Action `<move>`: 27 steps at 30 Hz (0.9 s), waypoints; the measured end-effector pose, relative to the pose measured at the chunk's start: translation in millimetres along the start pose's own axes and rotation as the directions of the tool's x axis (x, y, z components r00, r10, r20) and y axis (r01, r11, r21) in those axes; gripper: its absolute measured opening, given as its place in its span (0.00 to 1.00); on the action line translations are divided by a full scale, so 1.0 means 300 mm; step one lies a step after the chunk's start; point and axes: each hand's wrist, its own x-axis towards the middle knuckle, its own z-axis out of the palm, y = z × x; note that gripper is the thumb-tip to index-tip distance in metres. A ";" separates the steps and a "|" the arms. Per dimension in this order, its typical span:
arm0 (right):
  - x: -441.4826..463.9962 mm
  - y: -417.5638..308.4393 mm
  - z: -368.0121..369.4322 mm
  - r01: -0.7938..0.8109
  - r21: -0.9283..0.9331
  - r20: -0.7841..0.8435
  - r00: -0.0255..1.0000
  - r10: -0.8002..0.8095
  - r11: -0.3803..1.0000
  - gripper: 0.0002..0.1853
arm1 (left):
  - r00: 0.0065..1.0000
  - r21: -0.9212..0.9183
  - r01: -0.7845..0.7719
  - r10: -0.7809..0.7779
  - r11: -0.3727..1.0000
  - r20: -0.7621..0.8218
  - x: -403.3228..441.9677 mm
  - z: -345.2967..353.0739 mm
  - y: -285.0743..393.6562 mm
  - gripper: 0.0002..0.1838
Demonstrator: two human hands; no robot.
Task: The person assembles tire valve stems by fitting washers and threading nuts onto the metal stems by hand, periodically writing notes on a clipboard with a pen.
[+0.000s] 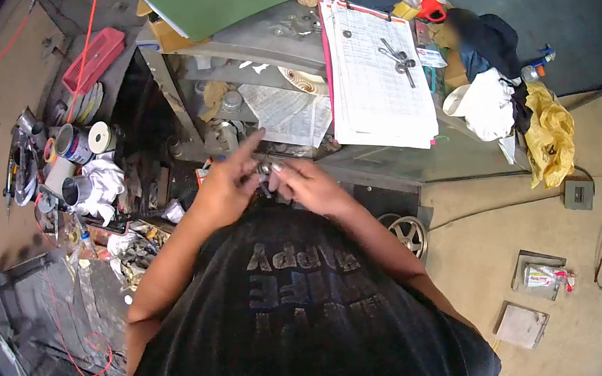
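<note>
Close in front of my chest, my two hands meet around a small metal part with a roundish head and a darker stem below. My right hand pinches it between thumb and fingers. My left hand is right beside it, index finger stretched out and fingers apart; whether its other fingertips touch the part is hard to see. Similar metal parts with round heads and stems lie on a stack of printed sheets to the right, beside a small round piece.
Behind my hands stands a cluttered desk with loose papers on a lower shelf and a green board on top. Cans and rags crowd the left. A red mug, white cloth and yellow bag lie right.
</note>
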 end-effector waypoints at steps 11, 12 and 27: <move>-0.017 -0.086 -0.044 0.116 0.554 -0.069 0.993 -0.094 0.824 0.09 | 0.923 -0.931 0.142 -0.385 0.336 0.002 -0.012 -0.075 -0.051 0.19; -0.012 -0.074 -0.042 0.116 0.553 -0.066 0.993 -0.095 0.825 0.09 | 0.922 -0.951 0.139 -0.387 0.277 0.022 -0.013 -0.076 -0.052 0.19; 0.000 -0.063 0.028 0.277 -0.021 -0.066 0.958 -0.278 0.961 0.09 | 0.847 -0.982 0.163 -0.524 0.100 0.087 -0.020 -0.041 -0.027 0.13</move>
